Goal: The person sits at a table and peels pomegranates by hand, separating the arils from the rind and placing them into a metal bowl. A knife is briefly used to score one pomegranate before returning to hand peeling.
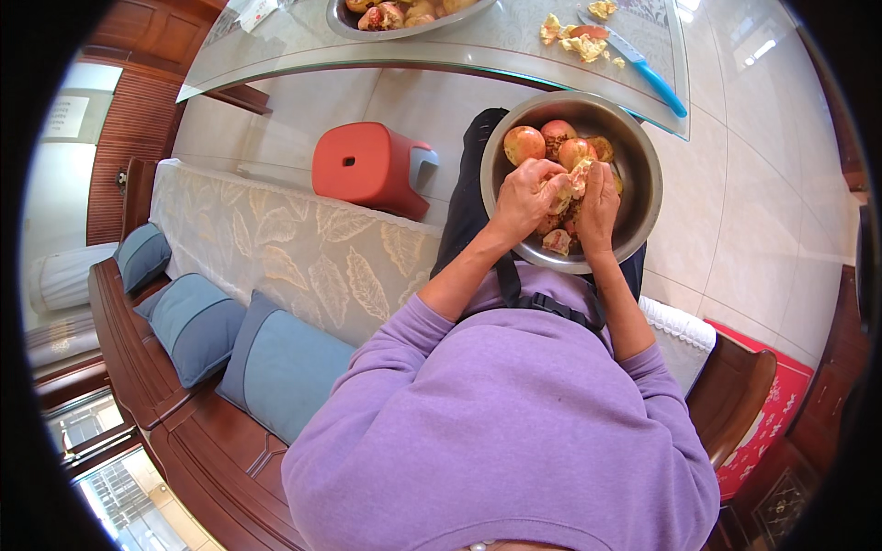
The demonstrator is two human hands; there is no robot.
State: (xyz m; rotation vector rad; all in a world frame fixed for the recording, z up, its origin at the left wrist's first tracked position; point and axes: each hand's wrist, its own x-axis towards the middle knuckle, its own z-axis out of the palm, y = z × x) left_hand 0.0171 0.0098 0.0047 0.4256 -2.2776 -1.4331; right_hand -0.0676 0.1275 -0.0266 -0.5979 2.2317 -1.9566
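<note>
A round stainless steel basin (648, 200) rests on my lap, with several whole red-and-yellow pomegranates (524, 145) in its far half. Over it, my left hand (529, 196) and my right hand (598, 210) grip an opened pomegranate piece (581, 176) between them. Pale inner rind shows on that piece; the fingers cover much of it. Below the hands lies a broken pomegranate chunk (557, 241), near the basin's close wall. What else sits under my palms is partly hidden.
On the glass-topped table (441, 55) ahead are an oval metal bowl (413, 32) of pomegranates, rind scraps (583, 45) and a blue-handled knife (651, 76). A red plastic stool (365, 165) stands left of my legs. Cushions (289, 372) lie along the wooden sofa (207, 441).
</note>
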